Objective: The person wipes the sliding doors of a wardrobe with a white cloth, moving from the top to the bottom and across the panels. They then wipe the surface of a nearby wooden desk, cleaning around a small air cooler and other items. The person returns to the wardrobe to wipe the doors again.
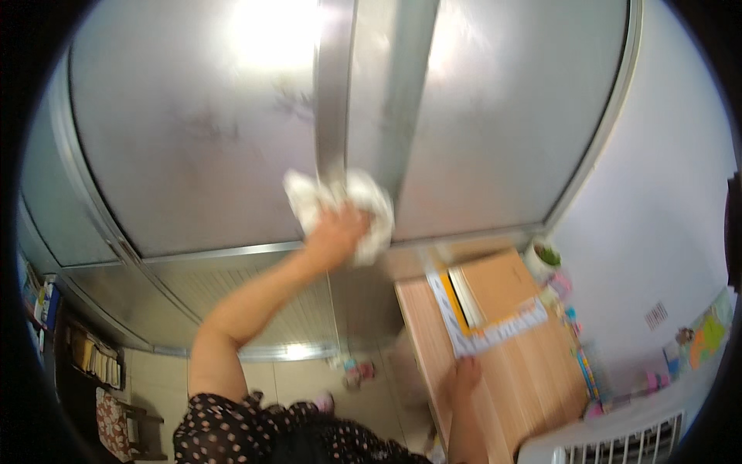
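Observation:
My left hand (338, 232) is stretched forward and closed on a crumpled white cloth (372, 203). It presses the cloth against the upright metal frame (334, 100) between two frosted glass panels (197, 147), near their lower rail. The cloth spreads out on both sides of my fingers and is slightly blurred. Lower right, my right hand (467, 374) rests on the left part of a light wooden desk (533, 375), its fingers looking curled with nothing seen in them. Just beyond that hand lie a brown notebook (502, 286) and a patterned white sheet (495, 334).
A white pot with a green plant (547, 254) stands at the desk's back corner. A white slatted appliance (618, 445) is at lower right. Books (94, 361) fill a dark shelf at left, near a flowered stool (114, 424). Small pink items (358, 374) lie on the tiled floor.

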### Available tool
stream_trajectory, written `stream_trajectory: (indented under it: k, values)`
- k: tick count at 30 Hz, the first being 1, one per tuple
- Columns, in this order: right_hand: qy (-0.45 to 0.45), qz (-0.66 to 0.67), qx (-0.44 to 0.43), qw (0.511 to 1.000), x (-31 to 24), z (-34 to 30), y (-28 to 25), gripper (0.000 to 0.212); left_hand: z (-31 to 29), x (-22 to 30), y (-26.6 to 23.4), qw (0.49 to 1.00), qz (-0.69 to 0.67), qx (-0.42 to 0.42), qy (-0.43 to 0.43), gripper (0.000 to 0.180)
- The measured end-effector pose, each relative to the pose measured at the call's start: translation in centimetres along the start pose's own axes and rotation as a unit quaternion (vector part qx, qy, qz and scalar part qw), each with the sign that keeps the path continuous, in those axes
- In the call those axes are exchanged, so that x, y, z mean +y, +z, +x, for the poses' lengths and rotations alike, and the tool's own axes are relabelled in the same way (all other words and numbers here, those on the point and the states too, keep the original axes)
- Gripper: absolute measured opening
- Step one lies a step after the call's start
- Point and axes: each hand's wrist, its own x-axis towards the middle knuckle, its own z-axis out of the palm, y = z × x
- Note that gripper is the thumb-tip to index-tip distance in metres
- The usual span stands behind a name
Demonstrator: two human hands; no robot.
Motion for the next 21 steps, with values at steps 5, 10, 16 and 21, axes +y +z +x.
stream_trajectory:
  k: [5,10,16,21]
  values:
    - [-0.017,-0.02,0.126,0.992,-4.7,-1.3,-1.9,0.028,-0.9,-1.4,-4.2,0.961,-0.091,-0.107,0.24,0.019]
    - [-0.056,0.011,0.137,0.989,-4.4,-1.1,-3.6,0.023,12.3,-9.1,-12.5,0.97,0.034,0.222,0.098,0.036]
    - [-0.036,-0.026,0.059,0.997,0.2,-0.5,2.3,0.019,23.0,-13.2,-22.2,0.94,0.069,0.318,-0.098,0.055]
    - [-0.019,-0.043,0.116,0.992,-2.1,-0.1,-0.8,0.021,23.5,-13.5,-20.3,0.959,0.137,0.212,0.131,0.021]
